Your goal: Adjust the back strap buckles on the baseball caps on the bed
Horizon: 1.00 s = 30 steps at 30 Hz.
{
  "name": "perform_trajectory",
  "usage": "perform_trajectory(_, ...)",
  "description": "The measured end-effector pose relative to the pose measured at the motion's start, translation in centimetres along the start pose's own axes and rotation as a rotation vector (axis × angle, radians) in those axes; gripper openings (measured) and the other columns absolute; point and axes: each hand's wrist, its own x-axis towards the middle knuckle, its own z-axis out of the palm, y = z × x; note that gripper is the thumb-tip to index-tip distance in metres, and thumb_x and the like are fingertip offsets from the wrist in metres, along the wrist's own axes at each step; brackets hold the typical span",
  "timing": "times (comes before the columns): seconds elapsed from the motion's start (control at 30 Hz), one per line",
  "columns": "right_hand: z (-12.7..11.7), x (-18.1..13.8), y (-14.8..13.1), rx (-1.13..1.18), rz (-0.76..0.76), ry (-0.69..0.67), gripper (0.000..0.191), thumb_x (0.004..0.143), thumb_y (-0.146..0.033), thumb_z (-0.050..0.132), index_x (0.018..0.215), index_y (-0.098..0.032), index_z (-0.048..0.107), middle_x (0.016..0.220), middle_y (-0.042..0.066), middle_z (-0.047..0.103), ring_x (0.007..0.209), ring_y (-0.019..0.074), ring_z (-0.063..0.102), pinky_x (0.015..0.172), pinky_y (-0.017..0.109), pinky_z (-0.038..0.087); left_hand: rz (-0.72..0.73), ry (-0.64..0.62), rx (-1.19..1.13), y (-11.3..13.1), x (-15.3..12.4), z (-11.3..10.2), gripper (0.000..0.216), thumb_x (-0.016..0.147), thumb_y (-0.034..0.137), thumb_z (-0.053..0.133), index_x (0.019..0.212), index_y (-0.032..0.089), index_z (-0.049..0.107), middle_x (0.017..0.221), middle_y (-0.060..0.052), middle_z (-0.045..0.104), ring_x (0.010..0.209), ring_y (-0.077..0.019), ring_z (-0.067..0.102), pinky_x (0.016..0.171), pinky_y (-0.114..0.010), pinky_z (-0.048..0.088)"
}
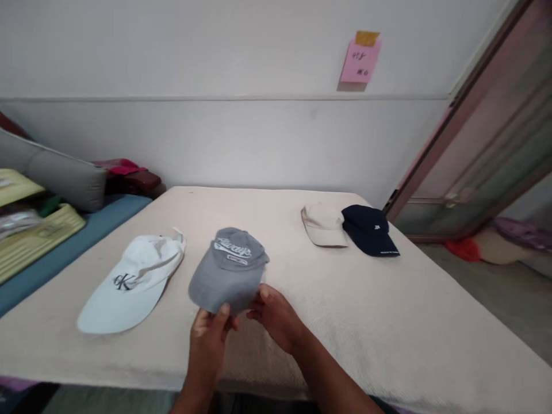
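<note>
At centre, my left hand (210,330) and right hand (279,316) pinch a grey curved-brim cloth cap (230,270). It seems light, soft; the brim (222,287) holds best.

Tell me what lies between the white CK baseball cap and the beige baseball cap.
In the head view, the gray baseball cap is between those two, its brim held in the left hand and right hand.
</note>
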Motion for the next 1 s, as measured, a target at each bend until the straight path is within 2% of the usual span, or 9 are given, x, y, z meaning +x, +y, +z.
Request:
perform_trajectory(0.1, -1.3, 0.2, -1.3, 0.179, -0.047, 0.119, 0.039, 0.086, -0.045, 0.048, 0.11, -0.016, 0.06, 0.111, 0.01, 0.065, 0.106, 0.0231, 0.058, 0.089, 0.038, 0.042, -0.105, -0.093, 0.163, -2.9, -1.9, 0.8, 0.021, 0.066, 0.033, 0.074, 0.067, 0.016, 0.061, 0.05, 0.002, 0.059, 0.049, -0.0115, 0.052, 0.05, -0.023, 0.042)
perform_trajectory(0.2, -3.5, 0.3, -2.8, 0.292, 0.042, 0.312, 0.037, 0.082, -0.043, 0.052, 0.105, -0.016, 0.062, 0.094, 0.008, 0.071, 0.098, 0.0248, 0.062, 0.087, 0.041, 0.045, -0.215, -0.211, 0.279, -5.3, -3.5, 0.8, 0.023, 0.065, 0.034, 0.075, 0.06, 0.015, 0.063, 0.05, -0.002, 0.063, 0.051, -0.0146, 0.055, 0.054, -0.026, 0.044)
perform_trajectory(0.33, -5.7, -0.8, -5.3, 0.304, 0.034, 0.373, 0.03, 0.073, -0.029, 0.061, 0.1, -0.017, 0.063, 0.079, 0.006, 0.072, 0.084, 0.0248, 0.067, 0.081, 0.042, 0.048, -0.439, -0.321, 0.033, -5.9, -3.7, 0.3, 0.027, 0.06, 0.036, 0.078, 0.078, 0.018, 0.072, 0.081, -0.006, 0.074, 0.081, -0.024, 0.065, 0.074, -0.033, 0.049)
perform_trajectory(0.4, -6.1, -1.8, -6.3, 0.288, -0.003, 0.34, 0.031, 0.069, -0.026, 0.064, 0.099, -0.017, 0.063, 0.077, 0.005, 0.072, 0.079, 0.0242, 0.067, 0.08, 0.041, 0.048, -0.564, -0.409, -0.201, -4.6, -2.9, 0.2, 0.035, 0.066, 0.046, 0.071, 0.088, 0.02, 0.073, 0.092, -0.006, 0.074, 0.098, -0.0272, 0.063, 0.086, -0.036, 0.047)
perform_trajectory(0.47, -6.3, -2.9, -6.8, 0.259, -0.035, 0.278, 0.032, 0.067, -0.024, 0.067, 0.098, -0.016, 0.063, 0.078, 0.005, 0.072, 0.076, 0.0234, 0.067, 0.079, 0.041, 0.049, -0.665, -0.515, -0.353, -2.9, -1.8, 0.2, 0.042, 0.075, 0.053, 0.058, 0.093, 0.019, 0.073, 0.091, -0.007, 0.075, 0.103, -0.0278, 0.062, 0.094, -0.038, 0.043)
perform_trajectory(0.6, -6.6, -4.9, -6.4, 0.148, 0.02, 0.096, 0.037, 0.063, -0.017, 0.07, 0.099, -0.014, 0.063, 0.084, 0.007, 0.071, 0.075, 0.0215, 0.066, 0.08, 0.039, 0.049, -0.584, -0.662, -0.54, -0.3, 0.0, 0.5, 0.039, 0.085, 0.041, 0.049, 0.105, 0.015, 0.069, 0.1, -0.009, 0.073, 0.1, -0.0264, 0.064, 0.099, -0.038, 0.041)
perform_trajectory(0.7, -6.7, -6.0, -5.9, 0.054, 0.125, -0.015, 0.039, 0.06, -0.011, 0.072, 0.098, -0.012, 0.064, 0.085, 0.007, 0.07, 0.075, 0.0197, 0.066, 0.079, 0.037, 0.048, -0.527, -0.669, -0.5, 0.4, 0.7, 0.4, 0.03, 0.086, 0.019, 0.045, 0.099, 0.016, 0.072, 0.093, -0.006, 0.075, 0.094, -0.0237, 0.067, 0.098, -0.036, 0.042)
perform_trajectory(0.87, -7.1, -7.4, -6.1, 0.027, 0.212, -0.211, 0.042, 0.062, -0.019, 0.074, 0.102, -0.01, 0.064, 0.094, 0.011, 0.068, 0.083, 0.0194, 0.064, 0.084, 0.035, 0.045, -0.554, -0.595, -0.283, 1.0, 0.1, -0.2, 0.015, 0.075, 0.018, 0.062, 0.08, 0.019, 0.077, 0.079, -0.006, 0.076, 0.093, -0.0293, 0.067, 0.094, -0.041, 0.046)
perform_trajectory(1.0, -7.3, -7.9, -6.6, 0.081, 0.151, -0.168, 0.039, 0.071, -0.034, 0.068, 0.102, -0.011, 0.063, 0.096, 0.011, 0.067, 0.083, 0.0181, 0.063, 0.081, 0.031, 0.045, -0.597, -0.597, -0.162, 1.2, -0.9, -0.4, 0.021, 0.062, 0.017, 0.073, 0.083, 0.017, 0.076, 0.077, -0.009, 0.076, 0.093, -0.0343, 0.066, 0.091, -0.045, 0.047)
